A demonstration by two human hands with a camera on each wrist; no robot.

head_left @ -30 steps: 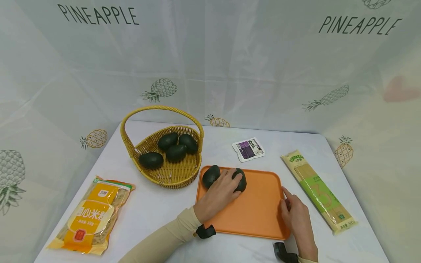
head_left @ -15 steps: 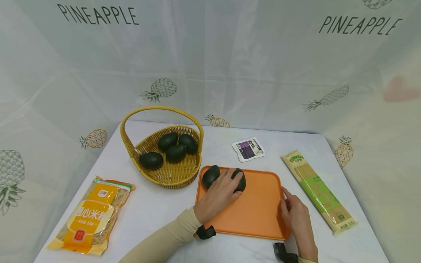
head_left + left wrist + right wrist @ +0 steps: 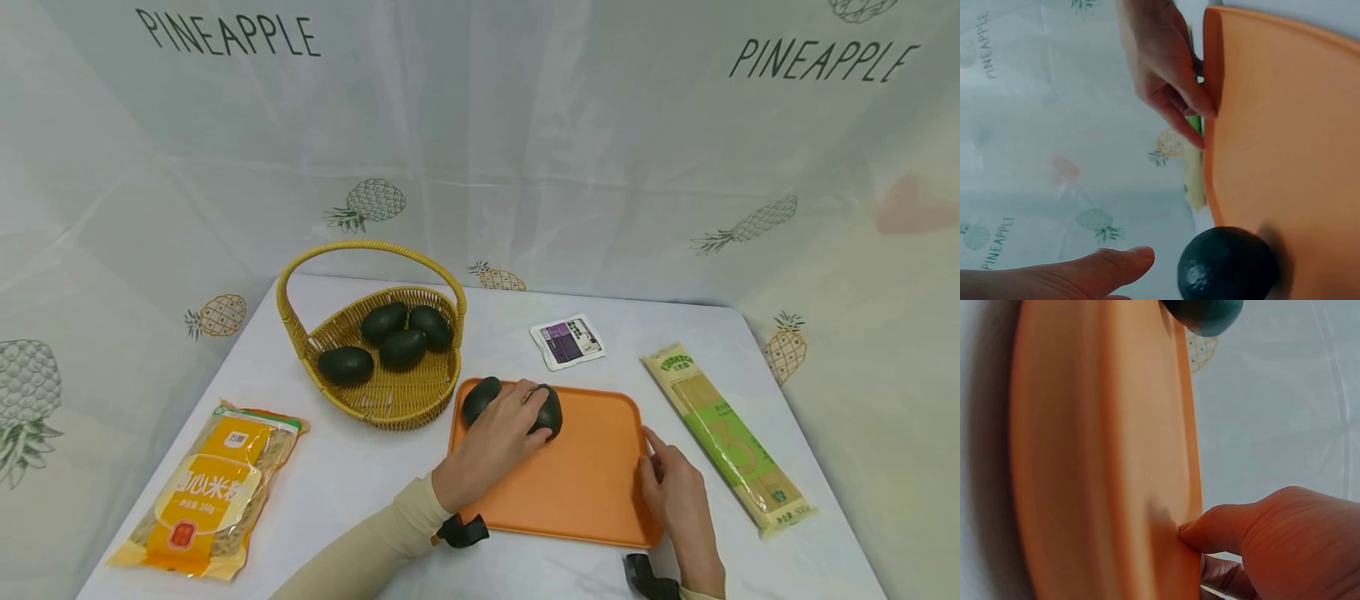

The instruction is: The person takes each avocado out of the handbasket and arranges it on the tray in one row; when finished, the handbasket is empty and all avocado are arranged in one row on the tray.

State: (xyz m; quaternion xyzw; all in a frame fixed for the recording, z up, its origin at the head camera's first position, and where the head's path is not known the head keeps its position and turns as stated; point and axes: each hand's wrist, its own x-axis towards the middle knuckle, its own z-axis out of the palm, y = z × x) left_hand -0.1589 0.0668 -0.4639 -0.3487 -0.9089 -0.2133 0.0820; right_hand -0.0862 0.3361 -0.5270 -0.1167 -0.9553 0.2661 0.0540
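An orange tray (image 3: pixel 585 492) lies on the table with two dark green avocados near its far left corner. My left hand (image 3: pixel 498 433) reaches over them, its fingertips at the left side of the right-hand avocado (image 3: pixel 551 412). In the left wrist view a gap shows between the straight thumb (image 3: pixel 1122 259) and the avocado (image 3: pixel 1229 265). The other avocado (image 3: pixel 480 396) is partly hidden behind the hand. At the tray's right edge my right hand (image 3: pixel 675 492) pinches the rim, thumb (image 3: pixel 1216 528) on the inner side and fingers outside.
A yellow wicker basket (image 3: pixel 390 396) with a tall handle holds several avocados at the back left. A noodle bag (image 3: pixel 213 492) lies at the left, a long green noodle pack (image 3: pixel 727 433) at the right. Behind the tray is a small white-and-purple packet (image 3: pixel 567 342).
My left hand has loosened and drawn slightly left and back from the right-hand avocado, uncovering more of it. The right hand and the tray have stayed in place.
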